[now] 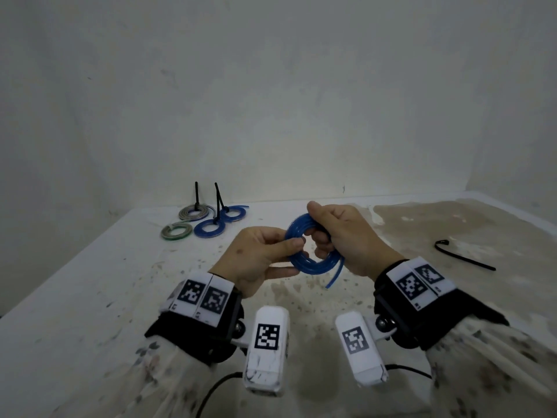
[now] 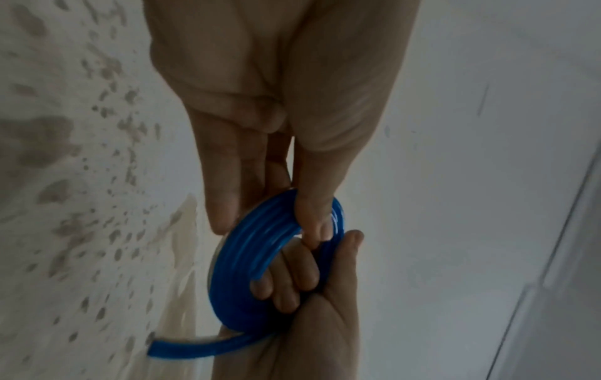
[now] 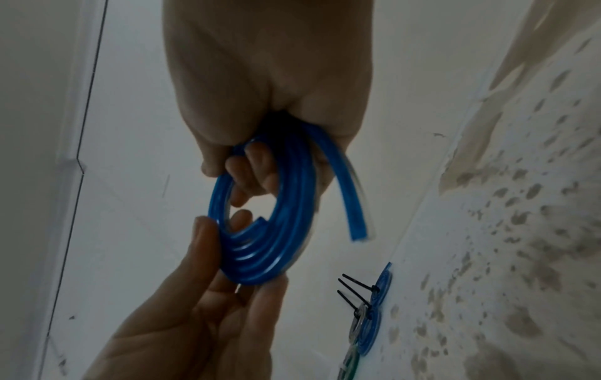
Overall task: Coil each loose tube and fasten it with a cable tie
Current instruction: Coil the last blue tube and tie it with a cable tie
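A blue tube [image 1: 312, 262] is wound into a flat coil, held upright above the table between both hands. My left hand [image 1: 265, 257] pinches the coil's left side between thumb and fingers [image 2: 312, 221]. My right hand [image 1: 334, 233] grips the right side, with fingers [image 3: 257, 169] curled through the coil's hole. One loose end [image 1: 334, 277] of the blue tube [image 3: 279, 231] hangs down at the lower right. A loose black cable tie [image 1: 464, 256] lies on the table to the right, away from both hands.
At the back left of the stained white table [image 1: 90, 297] lie several finished coils [image 1: 208, 220], blue and grey-green, some with black cable-tie tails sticking up. A white wall stands behind the table. Cables trail from the wrist cameras near the front edge.
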